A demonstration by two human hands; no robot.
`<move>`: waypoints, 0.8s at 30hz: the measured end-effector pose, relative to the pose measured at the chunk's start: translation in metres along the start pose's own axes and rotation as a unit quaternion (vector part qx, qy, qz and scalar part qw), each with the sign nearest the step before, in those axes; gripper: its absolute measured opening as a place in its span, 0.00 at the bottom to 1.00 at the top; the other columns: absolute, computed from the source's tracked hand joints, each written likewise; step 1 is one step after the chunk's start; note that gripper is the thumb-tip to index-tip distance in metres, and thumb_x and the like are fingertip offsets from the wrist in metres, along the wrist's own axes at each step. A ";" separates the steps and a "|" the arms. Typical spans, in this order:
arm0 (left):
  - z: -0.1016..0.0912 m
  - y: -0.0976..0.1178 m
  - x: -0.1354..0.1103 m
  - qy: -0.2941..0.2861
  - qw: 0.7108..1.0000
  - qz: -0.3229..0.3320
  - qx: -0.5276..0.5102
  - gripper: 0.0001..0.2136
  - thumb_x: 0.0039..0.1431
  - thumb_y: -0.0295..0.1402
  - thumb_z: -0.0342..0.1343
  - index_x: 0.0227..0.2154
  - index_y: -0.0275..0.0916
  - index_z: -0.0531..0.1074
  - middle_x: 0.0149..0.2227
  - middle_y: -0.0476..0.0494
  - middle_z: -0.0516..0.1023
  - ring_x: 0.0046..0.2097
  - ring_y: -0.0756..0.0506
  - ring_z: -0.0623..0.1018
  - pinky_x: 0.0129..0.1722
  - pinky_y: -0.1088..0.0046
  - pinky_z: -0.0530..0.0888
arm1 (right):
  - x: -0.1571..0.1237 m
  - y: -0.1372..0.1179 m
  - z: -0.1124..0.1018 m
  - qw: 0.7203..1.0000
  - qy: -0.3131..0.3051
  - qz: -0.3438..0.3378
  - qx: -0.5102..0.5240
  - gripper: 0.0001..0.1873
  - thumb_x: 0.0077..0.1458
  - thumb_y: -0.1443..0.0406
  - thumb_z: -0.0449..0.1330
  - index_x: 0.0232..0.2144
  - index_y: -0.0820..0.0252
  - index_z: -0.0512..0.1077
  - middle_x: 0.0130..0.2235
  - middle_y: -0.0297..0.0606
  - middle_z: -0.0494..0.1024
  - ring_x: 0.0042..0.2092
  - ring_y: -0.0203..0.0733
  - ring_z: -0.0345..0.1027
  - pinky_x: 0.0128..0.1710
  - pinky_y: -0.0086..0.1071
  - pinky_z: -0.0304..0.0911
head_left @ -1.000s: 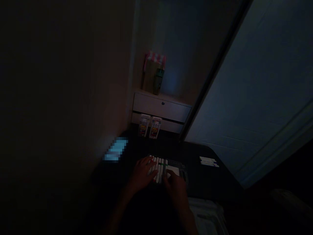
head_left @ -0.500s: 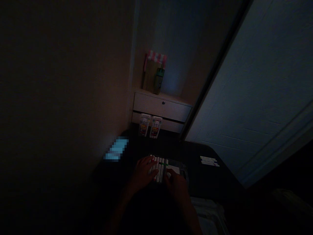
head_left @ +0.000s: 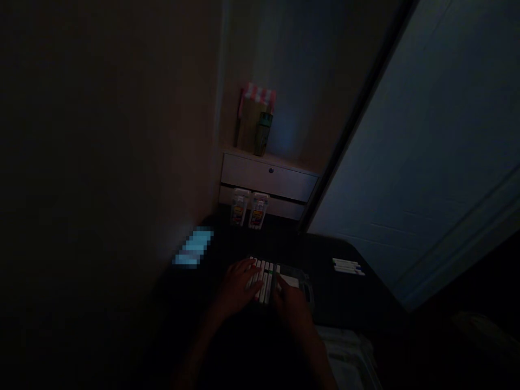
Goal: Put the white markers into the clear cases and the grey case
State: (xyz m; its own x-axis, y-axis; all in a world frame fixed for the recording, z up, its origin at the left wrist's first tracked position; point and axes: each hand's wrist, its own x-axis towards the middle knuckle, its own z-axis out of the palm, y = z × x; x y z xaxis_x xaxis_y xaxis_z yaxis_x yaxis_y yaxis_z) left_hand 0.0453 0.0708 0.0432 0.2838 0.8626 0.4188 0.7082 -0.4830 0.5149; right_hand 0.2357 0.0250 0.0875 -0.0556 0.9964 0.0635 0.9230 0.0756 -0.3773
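Observation:
White markers (head_left: 266, 287) lie side by side in an open clear plastic case (head_left: 306, 279) on the dark table. My left hand (head_left: 239, 284) rests over the left part of the row, fingers spread and touching the markers. At the right end of the row, my right hand (head_left: 293, 303) has its fingers closed on a single marker (head_left: 278, 268), whose top end shows above the fingertip. Its lower part is hidden by the hand. A white card or label (head_left: 292, 281) shows in the case beside this marker. The dim light hides finer detail.
Several loose markers (head_left: 348, 266) lie at the table's right. Two clear marker boxes (head_left: 258, 211) stand at the back before a drawer unit (head_left: 268, 176). A bright blurred rectangle (head_left: 194, 247) is on the left. Clear plastic containers (head_left: 349, 363) sit at the lower right.
My right fingertip now covers the green band that showed on the marker at the right end. My left hand has hardly moved.

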 end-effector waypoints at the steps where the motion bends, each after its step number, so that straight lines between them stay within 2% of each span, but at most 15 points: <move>1: 0.000 0.000 0.000 -0.001 1.000 -0.001 0.000 0.17 0.66 0.38 0.59 0.56 0.46 0.77 0.65 0.41 0.73 0.67 0.37 0.70 0.67 0.52 0.65 | 0.001 0.000 0.001 1.000 -0.002 -0.001 -0.002 0.27 0.69 0.65 0.50 0.67 0.61 0.66 0.47 0.52 0.84 0.49 0.51 0.80 0.47 0.34 0.66; 8: -0.001 0.001 0.001 -0.003 1.000 -0.001 0.000 0.17 0.66 0.39 0.59 0.56 0.45 0.77 0.65 0.41 0.73 0.67 0.36 0.70 0.67 0.52 0.66 | 0.003 0.004 0.005 1.000 0.004 -0.003 0.001 0.27 0.68 0.66 0.50 0.66 0.62 0.67 0.45 0.53 0.84 0.46 0.50 0.80 0.44 0.34 0.67; 12: 0.000 0.001 0.001 0.007 1.000 -0.003 0.002 0.16 0.67 0.39 0.58 0.56 0.46 0.78 0.65 0.41 0.73 0.67 0.36 0.70 0.66 0.52 0.66 | 0.005 0.020 -0.004 0.991 0.070 -0.016 0.114 0.26 0.67 0.61 0.50 0.62 0.62 0.70 0.35 0.43 0.84 0.35 0.45 0.79 0.36 0.31 0.67; 14: -0.001 0.001 0.001 0.004 1.000 -0.002 0.002 0.16 0.67 0.39 0.58 0.56 0.46 0.78 0.65 0.41 0.73 0.66 0.37 0.70 0.66 0.52 0.67 | 0.009 0.041 -0.012 0.980 0.144 0.010 0.138 0.27 0.66 0.57 0.51 0.61 0.65 0.71 0.35 0.42 0.82 0.35 0.46 0.77 0.35 0.32 0.68; 16: -0.002 0.002 0.001 0.001 1.000 -0.003 0.001 0.16 0.67 0.38 0.58 0.55 0.46 0.78 0.65 0.41 0.74 0.66 0.37 0.71 0.66 0.52 0.67 | 0.016 0.072 -0.018 0.964 0.244 0.030 0.103 0.27 0.63 0.56 0.52 0.57 0.66 0.73 0.46 0.51 0.80 0.44 0.49 0.77 0.44 0.36 0.70; 18: -0.002 0.002 0.001 -0.001 1.000 -0.004 -0.001 0.16 0.66 0.38 0.58 0.55 0.46 0.78 0.64 0.41 0.74 0.66 0.37 0.71 0.66 0.52 0.67 | 0.025 0.107 -0.024 0.952 0.295 0.062 0.053 0.27 0.62 0.57 0.52 0.57 0.67 0.73 0.57 0.58 0.72 0.52 0.54 0.74 0.51 0.42 0.69; 20: 0.000 0.000 0.002 0.002 1.000 -0.004 -0.002 0.16 0.66 0.38 0.59 0.55 0.46 0.78 0.64 0.41 0.74 0.66 0.36 0.71 0.66 0.52 0.67 | 0.035 0.141 -0.027 0.943 0.314 0.108 -0.020 0.28 0.60 0.58 0.54 0.57 0.69 0.73 0.59 0.62 0.69 0.60 0.62 0.67 0.56 0.50 0.65; 21: 0.001 -0.001 0.002 0.004 1.000 -0.005 -0.002 0.16 0.66 0.38 0.59 0.55 0.45 0.78 0.64 0.41 0.74 0.66 0.36 0.71 0.66 0.51 0.67 | 0.040 0.156 -0.028 0.937 0.316 0.141 -0.053 0.29 0.60 0.58 0.54 0.59 0.66 0.72 0.62 0.62 0.67 0.62 0.66 0.63 0.56 0.54 0.64; 24: 0.005 -0.004 0.002 0.007 1.000 -0.006 -0.002 0.16 0.66 0.38 0.59 0.55 0.45 0.78 0.65 0.40 0.74 0.66 0.36 0.71 0.66 0.50 0.66 | 0.051 0.188 -0.030 0.936 0.269 0.201 -0.102 0.34 0.60 0.52 0.56 0.65 0.61 0.66 0.68 0.60 0.61 0.66 0.70 0.58 0.56 0.61 0.63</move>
State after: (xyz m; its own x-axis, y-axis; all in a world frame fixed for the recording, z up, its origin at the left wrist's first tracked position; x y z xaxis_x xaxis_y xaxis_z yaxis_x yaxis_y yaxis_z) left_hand 0.0469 0.0750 0.0381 0.2662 0.8662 0.4230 0.7093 -0.4731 0.5225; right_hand 0.4180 0.0888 0.0472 0.4618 0.7750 0.4314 0.8845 -0.3661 -0.2892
